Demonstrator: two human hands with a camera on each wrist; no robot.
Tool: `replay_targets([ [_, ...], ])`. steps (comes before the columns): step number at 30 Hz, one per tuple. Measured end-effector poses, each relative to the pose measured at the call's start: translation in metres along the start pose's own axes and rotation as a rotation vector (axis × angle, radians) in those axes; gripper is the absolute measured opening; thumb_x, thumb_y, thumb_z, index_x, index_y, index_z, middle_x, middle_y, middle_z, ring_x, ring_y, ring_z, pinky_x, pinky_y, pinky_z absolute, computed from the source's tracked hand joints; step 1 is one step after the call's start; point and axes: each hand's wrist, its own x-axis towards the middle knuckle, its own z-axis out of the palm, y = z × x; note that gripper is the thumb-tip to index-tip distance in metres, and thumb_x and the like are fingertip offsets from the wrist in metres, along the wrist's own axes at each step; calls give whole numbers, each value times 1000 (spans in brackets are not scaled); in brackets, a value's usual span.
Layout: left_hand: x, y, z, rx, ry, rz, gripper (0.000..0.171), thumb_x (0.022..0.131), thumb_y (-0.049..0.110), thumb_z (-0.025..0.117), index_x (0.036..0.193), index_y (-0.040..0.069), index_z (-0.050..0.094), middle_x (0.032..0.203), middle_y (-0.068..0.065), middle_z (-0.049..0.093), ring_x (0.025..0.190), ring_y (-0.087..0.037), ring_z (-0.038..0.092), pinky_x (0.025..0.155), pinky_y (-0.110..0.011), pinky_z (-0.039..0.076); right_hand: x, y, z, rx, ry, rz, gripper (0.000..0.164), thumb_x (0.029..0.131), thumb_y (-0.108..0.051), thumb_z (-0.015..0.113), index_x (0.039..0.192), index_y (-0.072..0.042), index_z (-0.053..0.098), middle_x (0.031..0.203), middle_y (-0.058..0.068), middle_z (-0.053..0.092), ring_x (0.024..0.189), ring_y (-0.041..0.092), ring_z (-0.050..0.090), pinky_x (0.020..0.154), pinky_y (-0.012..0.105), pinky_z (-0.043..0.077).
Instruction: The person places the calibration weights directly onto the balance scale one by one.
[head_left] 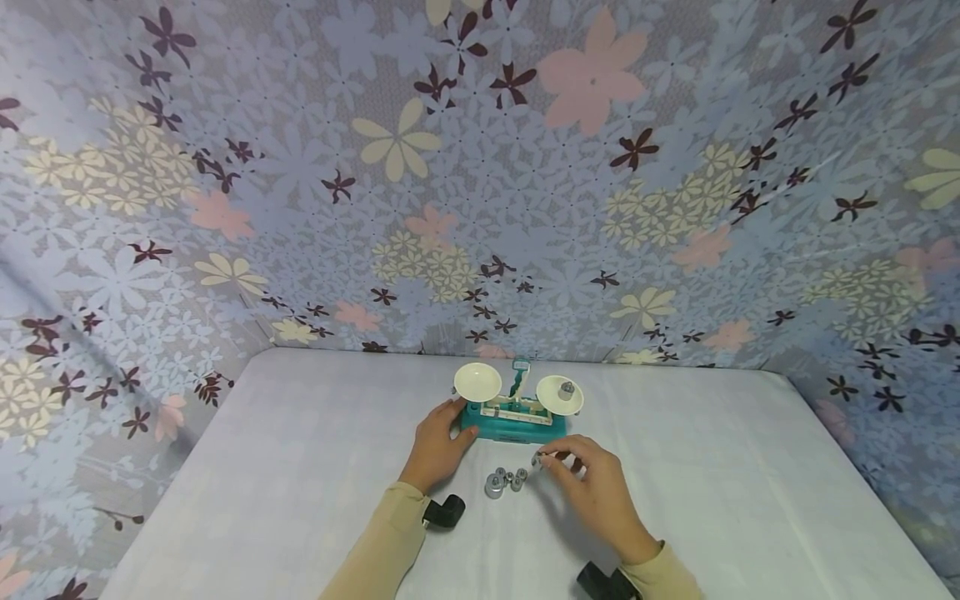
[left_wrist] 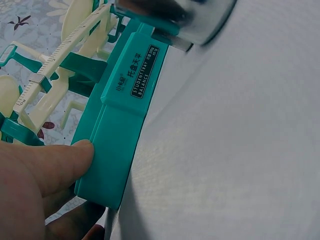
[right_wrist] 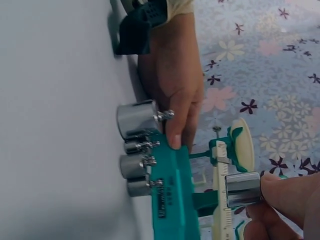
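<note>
A teal student tray balance (head_left: 513, 429) with two cream pans stands on the white-covered table. My left hand (head_left: 438, 446) grips the left end of its base, the thumb (left_wrist: 80, 157) on the front face and fingers behind. A knobbed metal weight (head_left: 566, 391) sits in the right pan (head_left: 551, 402); the left pan (head_left: 477, 382) bears nothing. Between thumb and fingers, my right hand (head_left: 596, 487) pinches a shiny cylindrical weight (right_wrist: 243, 190), held above the table in front of the balance. Several more weights (right_wrist: 135, 166) stand clustered beside it, the largest (right_wrist: 137, 120) at the left.
Floral fabric (head_left: 480, 183) rises behind the table and along both sides. A white cloth (head_left: 322, 417) covers the tabletop. Black wrist-worn devices (head_left: 446, 511) sit below each hand, over the beige sleeves (head_left: 386, 542).
</note>
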Motion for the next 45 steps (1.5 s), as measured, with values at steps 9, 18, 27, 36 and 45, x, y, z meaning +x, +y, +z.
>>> replay_targets([
  [9,1,0,0,8,8,26,54,98,20,65,146,-1,50,146,-25,50,139,-43,42,114,-59,34,10,0,-4,-23,30,-5,14,86,-9,79,95,-18,75,87,-11,66,80,6,58,63,28,53],
  [18,1,-2,0,6,12,24,55,98,20,65,146,0,50,146,-25,50,139,-42,41,114,-60,33,16,-1,-5,-26,75,-55,14,86,-6,79,95,-16,75,90,-6,69,81,8,59,62,29,53],
  [27,2,-3,1,12,5,21,55,98,20,65,147,0,49,147,-25,49,140,-43,41,115,-60,33,21,-3,-5,-25,109,-37,11,87,-7,79,97,-12,76,91,-3,70,80,11,60,63,29,51],
  [36,1,-3,1,5,4,16,56,98,21,65,147,0,49,147,-25,49,140,-43,40,115,-60,32,28,-2,-2,-28,151,-66,9,86,-7,79,94,-11,76,91,-3,71,80,10,60,63,29,51],
  [45,0,-1,1,-1,-2,8,56,98,22,65,147,0,48,148,-25,48,140,-43,40,115,-60,32,32,-1,-6,-65,187,-74,9,87,-7,79,95,-12,77,94,-1,73,76,9,58,62,30,51],
])
